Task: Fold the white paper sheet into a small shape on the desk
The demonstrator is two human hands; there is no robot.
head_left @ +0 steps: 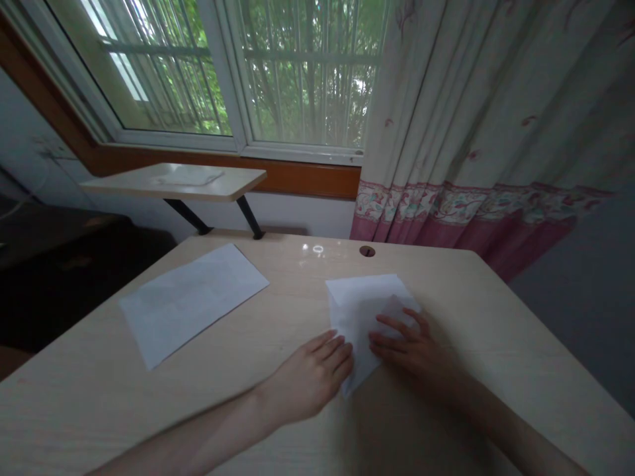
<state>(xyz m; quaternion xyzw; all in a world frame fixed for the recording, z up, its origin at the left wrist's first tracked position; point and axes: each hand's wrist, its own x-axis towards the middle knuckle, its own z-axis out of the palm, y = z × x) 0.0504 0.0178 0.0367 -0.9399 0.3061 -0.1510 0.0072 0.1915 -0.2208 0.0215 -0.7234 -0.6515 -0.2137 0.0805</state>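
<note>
A white sheet of paper (354, 307) with folded edges lies on the desk in front of me, its near end narrowing to a point. My left hand (317, 373) rests on its left edge, palm down, with the fingers close together and slightly bent; the thumb is hidden. Across the right side of the paper my right hand (409, 347) lies with fingers spread, pressing near a folded flap. Neither hand visibly grips the paper.
Another white stack or folded sheet of paper (193, 304) lies on the left of the desk (278, 403). Behind it stands a small raised shelf (238, 185) on black legs, with something white and flat on it. A cable hole (367, 251) is near the back edge, beside the curtain (446, 211).
</note>
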